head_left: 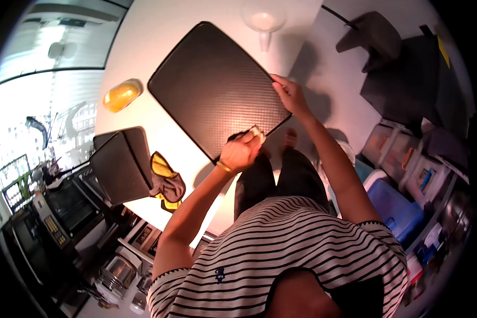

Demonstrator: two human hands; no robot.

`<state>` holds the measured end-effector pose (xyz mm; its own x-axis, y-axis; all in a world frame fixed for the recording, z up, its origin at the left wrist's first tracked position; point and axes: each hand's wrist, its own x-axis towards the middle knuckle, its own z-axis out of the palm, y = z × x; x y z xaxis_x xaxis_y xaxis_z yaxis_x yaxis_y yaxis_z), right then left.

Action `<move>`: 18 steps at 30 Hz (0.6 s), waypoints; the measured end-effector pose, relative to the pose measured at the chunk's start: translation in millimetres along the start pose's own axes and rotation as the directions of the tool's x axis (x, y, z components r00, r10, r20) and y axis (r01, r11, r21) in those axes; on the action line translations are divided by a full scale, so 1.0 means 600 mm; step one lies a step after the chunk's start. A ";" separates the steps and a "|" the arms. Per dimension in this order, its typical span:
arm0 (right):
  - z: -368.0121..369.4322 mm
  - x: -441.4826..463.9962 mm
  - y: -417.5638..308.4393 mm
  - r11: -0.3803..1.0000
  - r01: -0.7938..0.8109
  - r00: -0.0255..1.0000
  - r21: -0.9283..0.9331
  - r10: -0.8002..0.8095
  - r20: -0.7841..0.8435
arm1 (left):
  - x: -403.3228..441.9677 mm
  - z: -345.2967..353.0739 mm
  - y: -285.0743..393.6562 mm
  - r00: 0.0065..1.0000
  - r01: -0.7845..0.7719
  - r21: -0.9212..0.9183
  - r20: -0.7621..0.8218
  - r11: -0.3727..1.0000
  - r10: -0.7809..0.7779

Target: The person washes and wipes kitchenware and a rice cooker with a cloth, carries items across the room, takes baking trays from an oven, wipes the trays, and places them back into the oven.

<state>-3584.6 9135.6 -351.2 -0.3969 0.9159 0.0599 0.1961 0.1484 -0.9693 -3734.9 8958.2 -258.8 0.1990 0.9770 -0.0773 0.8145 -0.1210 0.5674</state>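
Observation:
A dark rectangular tray (212, 85) with rounded corners and a fine grid texture is held tilted before me. My right hand (291, 97) grips its right edge, thumb on the upper face, the other fingers partly hidden. Near the lower edge, my left hand (241, 150) is closed around a small pale cloth or sponge (257, 133) against the textured face. Much of that piece is hidden by my fingers, as is a dark patch beside them. A grey and yellow cloth (167, 180) lies crumpled to the left of my left forearm.
On the white table (143, 32) are a yellow container (123, 96), a clear funnel-like item (264, 24) and a dark flat-sided object (123, 167). Black equipment (69, 204) and metal pots (116, 270) stand lower left. Storage bins (389, 209) and a dark chair-like shape (373, 42) are right.

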 end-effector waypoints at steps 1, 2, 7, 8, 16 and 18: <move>-0.001 0.005 0.001 0.999 0.030 0.999 -0.038 -0.030 -0.016 | -0.037 -0.014 -0.009 0.999 0.012 0.061 0.040 0.998 -0.015; -0.001 0.007 -0.003 0.999 0.043 0.999 -0.023 -0.043 -0.003 | -0.083 -0.018 -0.029 0.995 0.024 0.135 0.089 0.991 -0.036; 0.002 0.003 -0.016 0.990 0.078 0.996 -0.116 -0.083 -0.043 | -0.137 -0.069 -0.068 0.812 0.054 0.473 0.492 0.880 -0.314; 0.000 0.004 -0.017 0.989 0.092 0.995 -0.120 -0.097 -0.035 | -0.136 -0.066 -0.078 0.886 0.078 0.470 0.371 0.879 -0.277; -0.012 0.002 -0.041 0.969 -0.065 0.997 -0.237 0.070 0.012 | -0.045 -0.108 -0.179 0.788 0.140 -0.871 -0.191 0.471 -0.586; -0.012 0.002 -0.040 0.971 -0.056 0.998 -0.232 0.060 0.009 | -0.050 -0.091 -0.205 0.780 0.160 -0.424 -0.499 0.892 -0.377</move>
<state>-3583.2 9135.5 -326.4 -0.3924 0.9198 -0.0007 0.4207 0.1788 -0.8894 -3870.7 8953.2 -281.3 -0.4241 0.8955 0.1350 0.5270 0.1228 0.8410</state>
